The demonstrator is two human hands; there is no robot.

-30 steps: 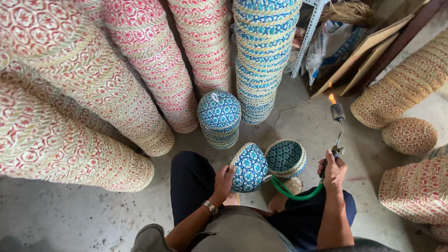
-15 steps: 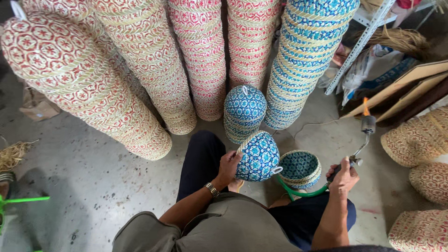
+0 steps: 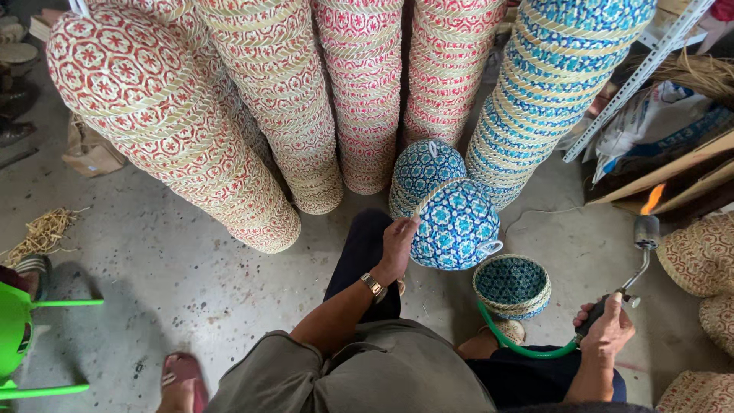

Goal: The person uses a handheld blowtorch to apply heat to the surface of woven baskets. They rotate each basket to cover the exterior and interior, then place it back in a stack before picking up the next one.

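A workshop corner with a bare concrete floor (image 3: pixel 153 268).
Tall stacks of red woven baskets (image 3: pixel 252 115) lean against each other, one blue stack (image 3: pixel 550 76) stands at the right beside a grey metal rack (image 3: pixel 642 76), and a green plastic chair (image 3: pixel 23 336) is at the left edge.

A single head-worn view is given, looking steeply down from close above the seated person's lap and the concrete floor (image 3: pixel 176 268), with stacked woven baskets (image 3: pixel 367 92) filling its upper half.
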